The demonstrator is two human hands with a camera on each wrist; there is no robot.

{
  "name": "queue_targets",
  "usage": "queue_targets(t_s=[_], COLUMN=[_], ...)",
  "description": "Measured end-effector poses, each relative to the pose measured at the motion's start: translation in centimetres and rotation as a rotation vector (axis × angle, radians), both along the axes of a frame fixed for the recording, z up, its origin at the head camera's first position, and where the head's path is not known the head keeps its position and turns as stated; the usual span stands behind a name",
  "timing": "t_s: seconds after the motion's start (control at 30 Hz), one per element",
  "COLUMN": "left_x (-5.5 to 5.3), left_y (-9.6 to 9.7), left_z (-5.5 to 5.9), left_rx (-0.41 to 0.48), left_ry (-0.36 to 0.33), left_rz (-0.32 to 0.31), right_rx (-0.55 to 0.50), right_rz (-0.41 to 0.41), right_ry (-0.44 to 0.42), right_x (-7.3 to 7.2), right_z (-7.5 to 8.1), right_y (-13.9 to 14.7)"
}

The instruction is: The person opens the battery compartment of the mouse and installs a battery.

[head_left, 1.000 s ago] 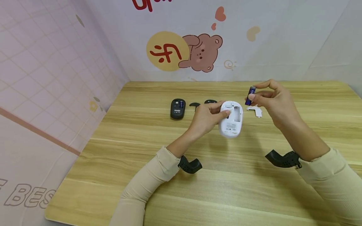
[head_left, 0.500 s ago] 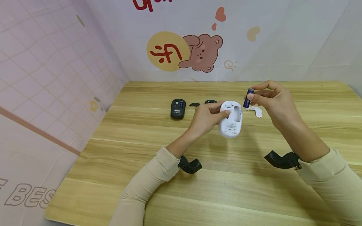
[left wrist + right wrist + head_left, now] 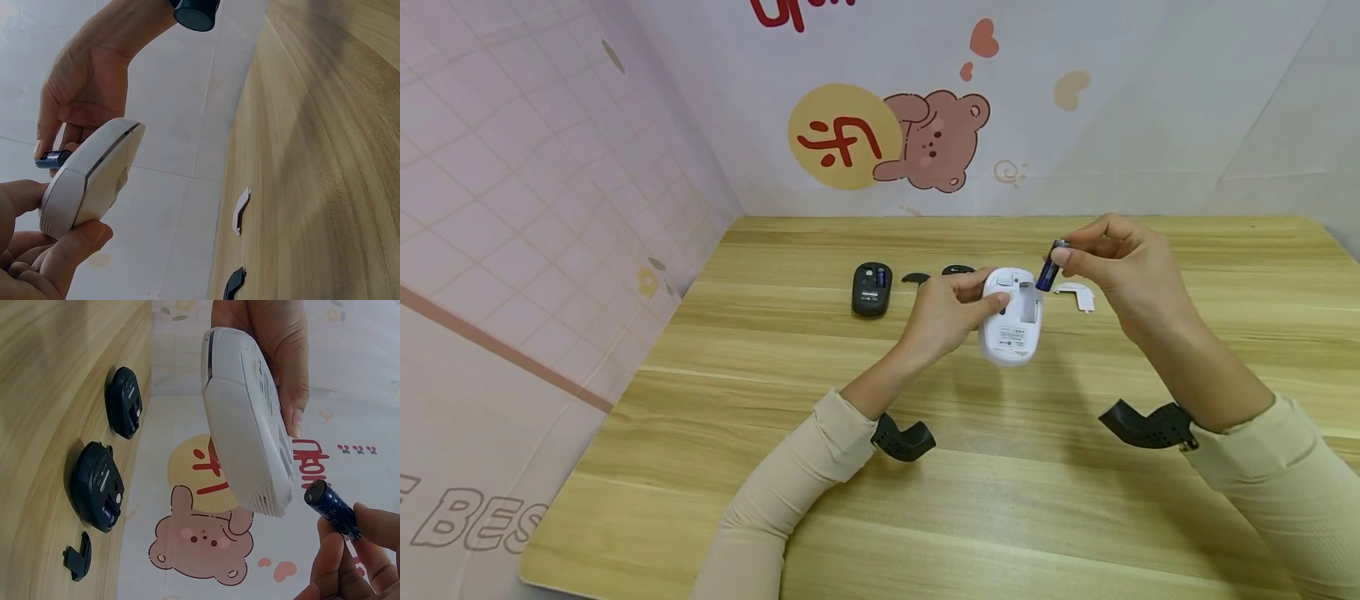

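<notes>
My left hand (image 3: 951,312) holds a white computer mouse (image 3: 1011,337) above the table, its underside turned up and the battery slot uncovered. The thumb lies across the underside and the fingers go behind it. Between thumb and fingertips, my right hand (image 3: 1123,267) pinches a dark blue battery (image 3: 1051,268), tilted, its lower end right at the slot's upper right edge in the head view. From the right wrist, the battery (image 3: 332,509) shows apart from the mouse (image 3: 240,431), one end facing it. The slot's inside is mostly hidden in both wrist views.
On the wooden table (image 3: 760,333) lies a white battery cover (image 3: 1081,296), behind the right hand. A black mouse (image 3: 872,292) with a blue battery sits at the left. Another black mouse (image 3: 97,487) and a black cover (image 3: 77,559) lie partly behind the left hand. A printed backdrop (image 3: 1112,150) stands behind.
My right hand has brought the battery down and left, from beside the mouse to the edge of its slot, tilting it more. The left hand and white mouse have stayed almost still.
</notes>
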State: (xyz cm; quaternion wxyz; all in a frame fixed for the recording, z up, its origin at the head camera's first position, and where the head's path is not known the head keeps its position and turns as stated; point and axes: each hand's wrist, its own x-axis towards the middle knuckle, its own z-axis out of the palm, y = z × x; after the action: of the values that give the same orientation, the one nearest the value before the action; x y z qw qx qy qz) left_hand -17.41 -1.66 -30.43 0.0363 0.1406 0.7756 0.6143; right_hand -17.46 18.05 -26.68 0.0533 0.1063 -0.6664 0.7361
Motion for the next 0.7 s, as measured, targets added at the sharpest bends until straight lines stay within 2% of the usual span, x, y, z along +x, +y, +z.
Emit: queue_targets(t_s=[0.3,0.7], left_x=[-0.01,-0.03], left_y=[-0.08,0.11], left_z=[-0.08,0.17], left_rx=[0.003,0.0], left_ry=[0.002,-0.006], left_rz=[0.001,0.001], right_rx=[0.077,0.314], right_rz=[-0.009,-0.064], right_ry=[0.007,0.048], right_x=[0.02,0.05], right_z=[-0.16,-0.34], right_y=[-0.45,-0.65])
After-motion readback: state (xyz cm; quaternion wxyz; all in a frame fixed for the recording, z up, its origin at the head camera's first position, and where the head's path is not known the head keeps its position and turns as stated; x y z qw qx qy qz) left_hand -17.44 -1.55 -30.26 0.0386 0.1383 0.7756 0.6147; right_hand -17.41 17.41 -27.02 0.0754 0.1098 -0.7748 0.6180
